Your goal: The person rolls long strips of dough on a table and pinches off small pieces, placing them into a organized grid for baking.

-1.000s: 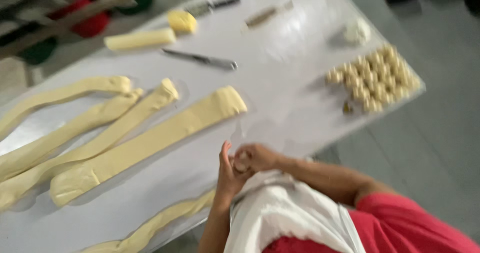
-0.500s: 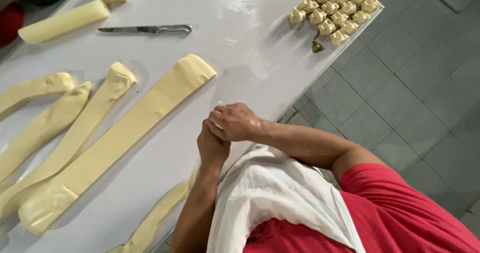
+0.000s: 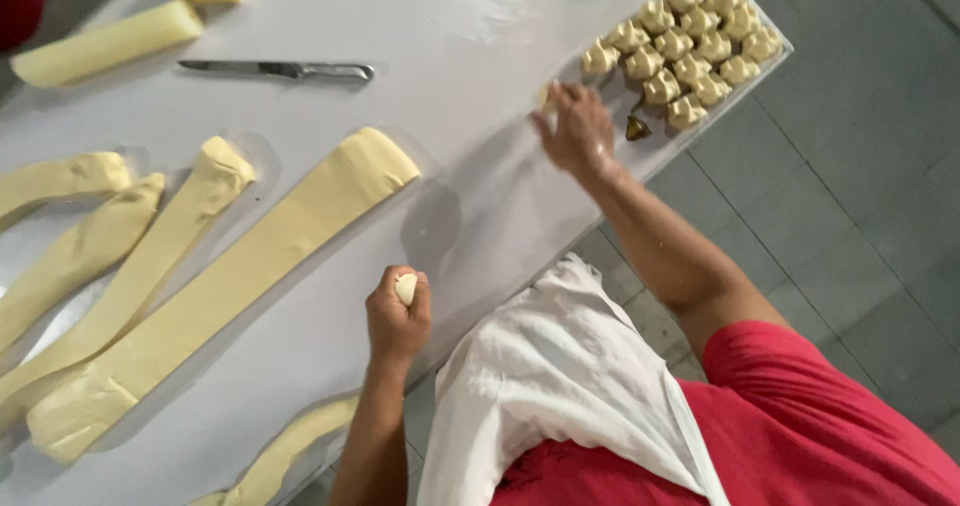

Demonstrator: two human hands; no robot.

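My left hand (image 3: 397,319) is closed around a small lump of pale dough (image 3: 406,288) that pokes out of the fist, just above the table's near edge. My right hand (image 3: 578,128) reaches out to the right and holds a small shaped dough piece (image 3: 547,94) at its fingertips, next to the cluster of several shaped dough pieces (image 3: 685,48). A long flat strip of yellow dough (image 3: 235,286) lies diagonally left of my left hand.
More dough strips (image 3: 120,256) lie at the left on the white table (image 3: 480,196). A knife (image 3: 280,69) and a dough log (image 3: 105,44) lie at the back. A small dark cone (image 3: 636,128) rests by the shaped pieces. Grey tiled floor (image 3: 850,216) is at the right.
My hands were together at the table edge. Now the right hand has moved out to the cluster of shaped pieces, while the left stays near the edge with a dough lump.
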